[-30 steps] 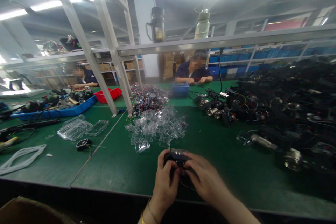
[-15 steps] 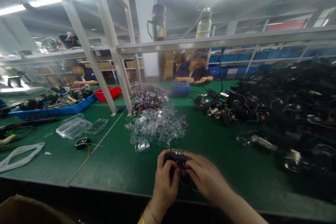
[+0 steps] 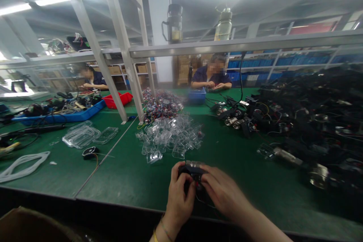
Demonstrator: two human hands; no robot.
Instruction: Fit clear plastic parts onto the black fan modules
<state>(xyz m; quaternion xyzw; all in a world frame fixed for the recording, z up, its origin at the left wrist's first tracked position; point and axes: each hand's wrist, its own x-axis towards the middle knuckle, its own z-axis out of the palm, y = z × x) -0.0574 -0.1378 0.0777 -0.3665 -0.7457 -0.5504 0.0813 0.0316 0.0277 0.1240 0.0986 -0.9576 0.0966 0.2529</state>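
Note:
Near the front edge of the green bench, both hands grip a black housing (image 3: 195, 171) that has a silvery metal cylinder along its far side and a bit of red inside. My left hand (image 3: 181, 189) curls around its left end, thumb and forefinger pressed toward the middle. From the right, my right hand (image 3: 219, 187) closes on the other end, fingers bent over it. A thin wire hangs below the housing. The fingers cover much of it, so its exact kind is unclear. Just beyond lies a heap of clear plastic pieces (image 3: 172, 136).
Black assemblies with metal cylinders (image 3: 300, 117) pile up on the right. Small wired parts (image 3: 161, 104) lie behind the clear pieces. A blue bin (image 3: 196, 96), a red tray (image 3: 117, 100) and metal posts (image 3: 113, 94) stand farther back. Two people sit across the bench.
The whole view has shifted slightly to the right. Both hands keep their hold on the black housing, with hardly any visible finger movement.

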